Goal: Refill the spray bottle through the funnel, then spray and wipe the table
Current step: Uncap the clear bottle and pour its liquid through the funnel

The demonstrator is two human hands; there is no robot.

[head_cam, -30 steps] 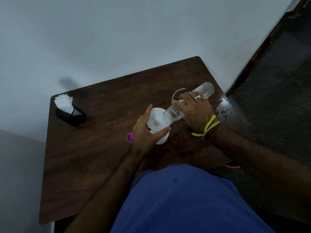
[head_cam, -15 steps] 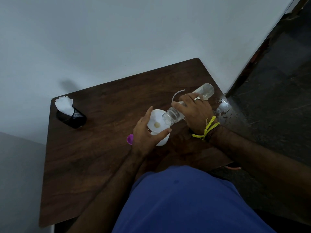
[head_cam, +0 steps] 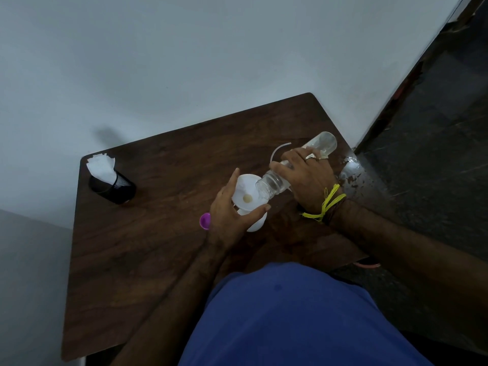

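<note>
right hand [head_cam: 307, 180] grips the tilted clear bottle [head_cam: 272, 184] over the white funnel [head_cam: 245, 192], left hand [head_cam: 232, 215] curled round it, near the table [head_cam: 158, 247]'s right edge.

a dark wooden table [head_cam: 148, 260] stands against the wall. a black cup [head_cam: 113, 186] of tissues [head_cam: 100, 166] sits far left; a wet patch [head_cam: 350, 170] glistens far right.

Table [head_cam: 148, 260]: showing dark brown woodgrain. Funnel [head_cam: 244, 190]: showing white. Bottle [head_cam: 274, 183]: showing clear. Cap [head_cam: 204, 221]: showing purple. Mesh holder [head_cam: 116, 187]: showing black, holding white tissues [head_cam: 100, 166]. Wrist threads [head_cam: 326, 204]: showing yellow. Garment [head_cam: 303, 320]: showing blue. Wall [head_cam: 184, 48]: showing pale grey.
</note>
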